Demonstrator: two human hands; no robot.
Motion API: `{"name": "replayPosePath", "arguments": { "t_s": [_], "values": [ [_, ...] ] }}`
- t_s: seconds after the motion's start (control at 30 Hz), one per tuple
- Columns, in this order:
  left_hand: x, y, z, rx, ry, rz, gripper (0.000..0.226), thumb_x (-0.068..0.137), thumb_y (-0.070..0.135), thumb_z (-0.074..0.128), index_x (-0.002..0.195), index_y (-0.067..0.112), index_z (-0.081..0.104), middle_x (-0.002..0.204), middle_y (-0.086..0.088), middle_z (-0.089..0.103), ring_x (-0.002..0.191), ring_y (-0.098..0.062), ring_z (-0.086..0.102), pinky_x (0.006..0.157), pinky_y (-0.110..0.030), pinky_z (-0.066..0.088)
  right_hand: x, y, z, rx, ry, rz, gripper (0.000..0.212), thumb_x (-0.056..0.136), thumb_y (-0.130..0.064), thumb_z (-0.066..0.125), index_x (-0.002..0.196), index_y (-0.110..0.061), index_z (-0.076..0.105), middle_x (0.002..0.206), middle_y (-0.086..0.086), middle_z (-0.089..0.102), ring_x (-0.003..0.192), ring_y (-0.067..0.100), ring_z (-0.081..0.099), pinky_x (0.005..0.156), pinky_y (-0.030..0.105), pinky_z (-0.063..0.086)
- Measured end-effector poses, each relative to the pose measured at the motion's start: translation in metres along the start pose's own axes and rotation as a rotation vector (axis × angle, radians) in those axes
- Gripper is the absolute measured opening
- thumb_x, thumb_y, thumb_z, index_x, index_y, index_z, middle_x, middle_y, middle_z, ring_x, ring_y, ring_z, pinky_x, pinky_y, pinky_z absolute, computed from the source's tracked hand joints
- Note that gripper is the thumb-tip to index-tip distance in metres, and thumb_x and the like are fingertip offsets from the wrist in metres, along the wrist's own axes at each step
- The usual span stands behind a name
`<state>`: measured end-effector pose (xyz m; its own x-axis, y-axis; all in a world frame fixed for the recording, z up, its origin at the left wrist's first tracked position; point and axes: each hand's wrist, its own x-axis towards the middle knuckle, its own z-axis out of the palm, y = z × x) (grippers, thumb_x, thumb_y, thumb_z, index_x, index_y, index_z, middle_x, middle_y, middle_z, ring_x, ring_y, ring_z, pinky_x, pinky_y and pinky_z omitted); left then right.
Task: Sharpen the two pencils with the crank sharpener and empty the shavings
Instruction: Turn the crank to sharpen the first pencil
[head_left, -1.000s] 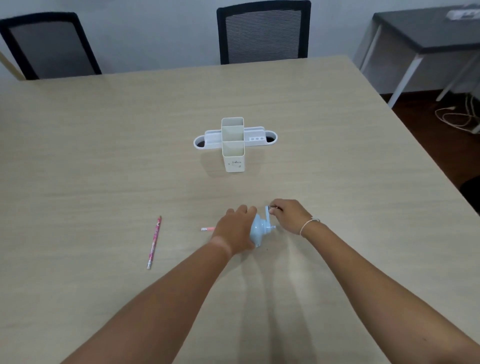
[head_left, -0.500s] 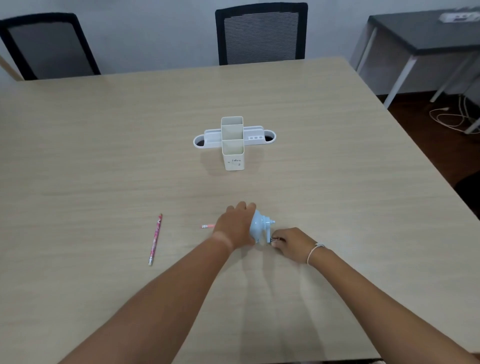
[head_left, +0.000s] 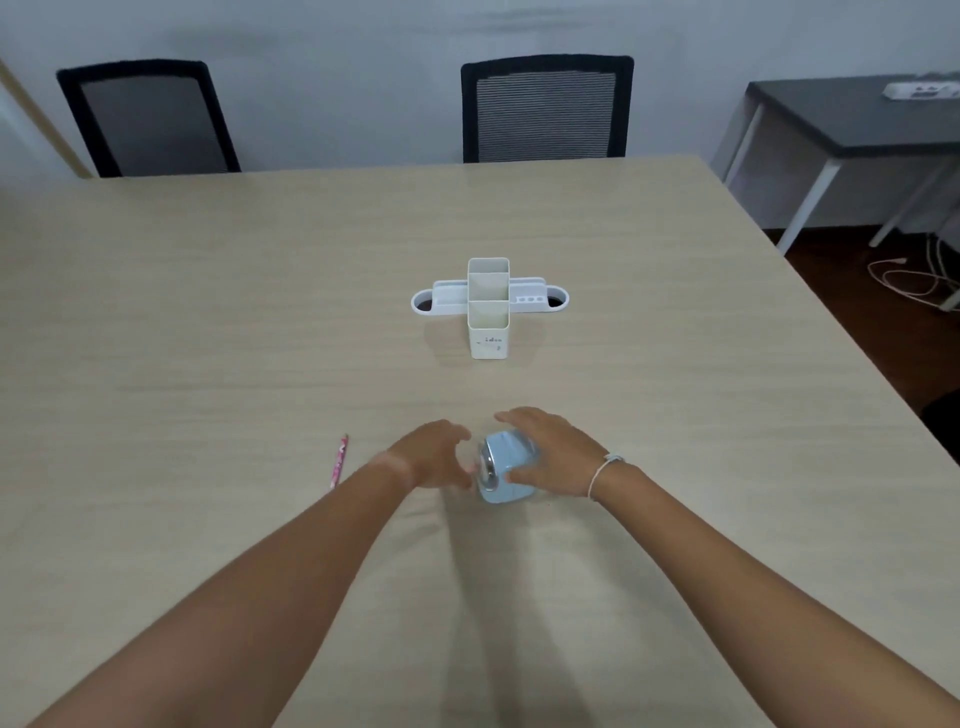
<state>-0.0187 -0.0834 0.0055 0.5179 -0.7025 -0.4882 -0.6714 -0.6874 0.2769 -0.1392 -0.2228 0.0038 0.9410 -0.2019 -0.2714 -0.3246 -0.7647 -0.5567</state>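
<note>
1. Head view, looking down on the table (head_left: 208, 332): the light-blue crank sharpener (head_left: 506, 467) sits near the front edge between the two hands, its metal face plate turned toward the person's left.
2. The right hand (head_left: 556, 457) lies over the sharpener's body, thumb on the near side and fingers curved over the far side, so its grip wraps the housing.
3. The left hand (head_left: 431, 460) is just beside the face plate with fingers loosely curved. Its fingertips are blurred, and I cannot tell whether they pinch a pencil end or hold nothing.
4. One pink pencil (head_left: 338, 461) lies on the table to the left of the left wrist, apart from both hands. Its tip is too small to judge as sharp or blunt.
5. The second pencil cannot be made out; it may be hidden behind the left hand or inside the sharpener.
6. The crank handle is hidden under or behind the right hand.
7. My reading: the work is in its middle part, with a pencil being fed in or drawn out at the plate. At least one pencil probably waits for sharpening.
8. Emptying the shavings looks not yet done: the sharpener appears closed, and no shavings show on the table.
9. A white desk organiser (head_left: 488, 306) stands further back at the table's centre, well apart from the hands; no pencil shows in it.
</note>
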Motion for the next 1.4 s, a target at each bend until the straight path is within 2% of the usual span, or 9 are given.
{"name": "replayPosePath", "arguments": {
  "t_s": [0.13, 0.23, 0.4, 0.57, 0.93, 1.13, 1.2, 1.3, 1.4],
  "values": [
    [-0.006, -0.014, 0.007, 0.002, 0.049, -0.004, 0.044, 0.086, 0.026, 0.063, 0.128, 0.012, 0.055, 0.129, -0.007, 0.058, 0.123, -0.022, 0.05, 0.101, -0.028, 0.037, 0.01, -0.008, 0.011, -0.151, -0.056, -0.023, 0.072, 0.073, -0.034, 0.066, 0.135, -0.032, 0.032, 0.143, -0.006, 0.038, 0.127, 0.022, 0.041, 0.102, 0.037, 0.036],
    [-0.006, -0.018, 0.01, -0.003, 0.134, 0.014, 0.023, 0.089, 0.024, 0.057, 0.097, 0.007, 0.07, 0.094, -0.012, 0.067, 0.095, -0.027, 0.059, 0.083, -0.034, 0.045, 0.013, -0.009, 0.012, -0.144, -0.036, 0.011, 0.07, 0.073, -0.035, 0.066, 0.135, -0.032, 0.033, 0.139, -0.004, 0.042, 0.123, 0.024, 0.044, 0.099, 0.037, 0.038],
    [-0.007, -0.022, 0.014, -0.03, 0.188, 0.02, 0.026, 0.089, 0.021, 0.055, 0.074, 0.001, 0.064, 0.055, 0.001, 0.043, 0.068, -0.021, 0.044, 0.06, -0.028, 0.03, 0.012, -0.012, 0.018, -0.171, -0.003, 0.051, 0.07, 0.073, -0.036, 0.066, 0.134, -0.032, 0.033, 0.136, -0.004, 0.044, 0.12, 0.025, 0.045, 0.093, 0.036, 0.039],
    [-0.009, -0.025, 0.017, -0.017, 0.233, 0.06, 0.028, 0.091, 0.021, 0.052, 0.076, -0.001, 0.061, 0.05, 0.005, 0.034, 0.066, -0.021, 0.039, 0.057, -0.028, 0.025, 0.009, -0.013, 0.022, -0.166, 0.034, 0.065, 0.068, 0.075, -0.035, 0.065, 0.134, -0.031, 0.033, 0.135, -0.003, 0.044, 0.117, 0.026, 0.047, 0.09, 0.036, 0.041],
    [-0.021, -0.046, 0.015, 0.048, 0.255, 0.117, 0.027, 0.093, 0.022, 0.05, 0.07, 0.009, 0.057, 0.071, -0.006, 0.051, 0.073, -0.022, 0.045, 0.063, -0.028, 0.025, 0.004, -0.019, 0.025, -0.121, 0.029, 0.067, 0.068, 0.076, -0.033, 0.065, 0.135, -0.029, 0.032, 0.136, -0.002, 0.043, 0.119, 0.025, 0.044, 0.09, 0.036, 0.041],
    [-0.054, -0.128, -0.01, 0.078, 0.317, -0.079, 0.019, 0.09, 0.024, 0.058, 0.087, 0.014, 0.074, 0.092, -0.011, 0.073, 0.091, -0.027, 0.065, 0.067, -0.028, 0.037, 0.006, -0.02, 0.023, -0.112, 0.022, 0.1, 0.069, 0.076, -0.035, 0.065, 0.136, -0.03, 0.031, 0.138, -0.001, 0.041, 0.122, 0.025, 0.043, 0.096, 0.039, 0.042],
    [-0.061, -0.131, -0.008, -0.078, 0.38, -0.088, 0.016, 0.088, 0.018, 0.063, 0.091, 0.009, 0.076, 0.088, -0.011, 0.074, 0.087, -0.026, 0.066, 0.066, -0.026, 0.037, 0.007, -0.023, 0.023, -0.115, 0.011, 0.109, 0.07, 0.076, -0.035, 0.066, 0.136, -0.029, 0.031, 0.138, -0.001, 0.041, 0.123, 0.026, 0.043, 0.097, 0.039, 0.042],
    [-0.065, -0.105, 0.003, -0.501, 0.386, -0.102, 0.011, 0.083, 0.004, 0.066, 0.088, 0.003, 0.076, 0.076, -0.008, 0.067, 0.072, -0.017, 0.058, 0.057, -0.005, 0.039, 0.006, -0.024, 0.026, -0.115, 0.023, 0.119, 0.069, 0.076, -0.037, 0.065, 0.135, -0.029, 0.032, 0.137, 0.0, 0.041, 0.122, 0.026, 0.044, 0.096, 0.039, 0.043],
    [-0.064, -0.08, 0.017, -0.848, 0.29, -0.09, 0.024, 0.085, -0.004, 0.058, 0.075, 0.014, 0.07, 0.069, -0.002, 0.063, 0.058, -0.01, 0.052, 0.053, -0.005, 0.043, 0.006, -0.024, 0.025, -0.116, 0.033, 0.13, 0.069, 0.076, -0.037, 0.065, 0.136, -0.029, 0.032, 0.137, 0.0, 0.041, 0.122, 0.026, 0.044, 0.097, 0.04, 0.043]
  ]
}}
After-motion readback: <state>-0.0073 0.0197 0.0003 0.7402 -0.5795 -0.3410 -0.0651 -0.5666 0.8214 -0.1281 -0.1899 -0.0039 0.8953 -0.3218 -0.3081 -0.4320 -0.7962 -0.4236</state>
